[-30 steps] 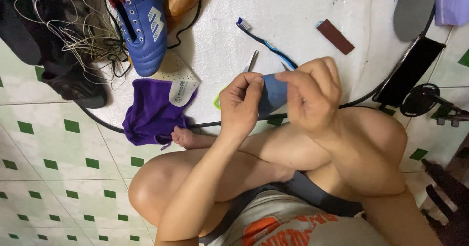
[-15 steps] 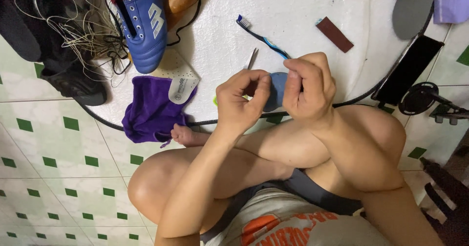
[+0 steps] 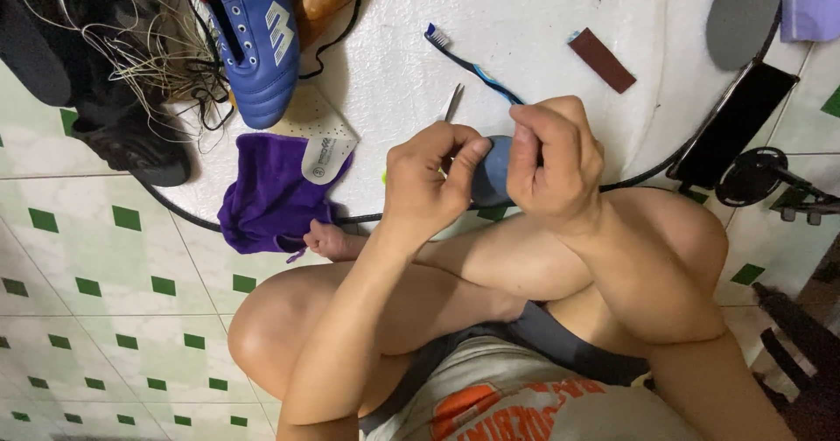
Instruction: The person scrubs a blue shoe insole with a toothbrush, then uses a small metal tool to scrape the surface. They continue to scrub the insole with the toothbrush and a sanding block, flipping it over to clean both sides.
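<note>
A: Blue rounded piece point(image 3: 492, 171) sat pinched between both hands above the crossed legs, near the white mat's point(image 3: 525, 47) edge; smooth and curved.

B: And the grips?

A: Left hand point(image 3: 426, 181) pressed it with thumb and fingers; right hand point(image 3: 553, 161) curled tight round it.

B: Farther off?

A: Blue studded boot point(image 3: 255, 40) far left, crumpled purple cloth point(image 3: 267, 198) under a perforated insole point(image 3: 319, 136), then a toothbrush point(image 3: 472, 66).

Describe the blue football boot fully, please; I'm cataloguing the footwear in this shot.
The blue football boot lies on the white round mat at the upper left, toe pointing toward the person. It looks like glossy synthetic leather with white lacing eyelets, a white side emblem and a red lining at the opening. A perforated white insole lies just below its toe; tangled pale threads spread alongside. Neither hand touches it.
</note>
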